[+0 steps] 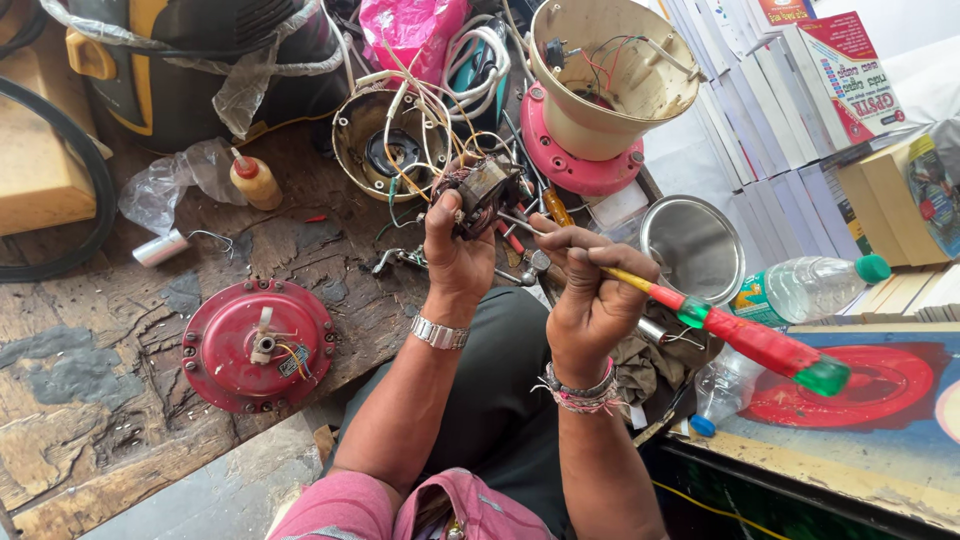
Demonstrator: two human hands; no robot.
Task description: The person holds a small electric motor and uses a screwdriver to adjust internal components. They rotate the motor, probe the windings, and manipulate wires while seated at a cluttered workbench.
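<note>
My left hand (455,255) grips a small electric motor (482,190) with copper windings and loose white and yellow wires running off it. My right hand (590,295) holds a screwdriver (745,335) with a red and green handle, its shaft pointing toward the motor. The tip is hidden behind my fingers. Both hands are raised above my lap at the edge of a worn wooden workbench (120,400). A metal watch sits on my left wrist, and thread bands circle the right wrist.
A red round motor cover (255,345) lies on the bench at left. Behind the hands are a round housing (390,145), a cream casing on a red base (600,90), a steel bowl (695,245), a glue bottle (255,180), a plastic water bottle (810,285) and stacked books (800,90).
</note>
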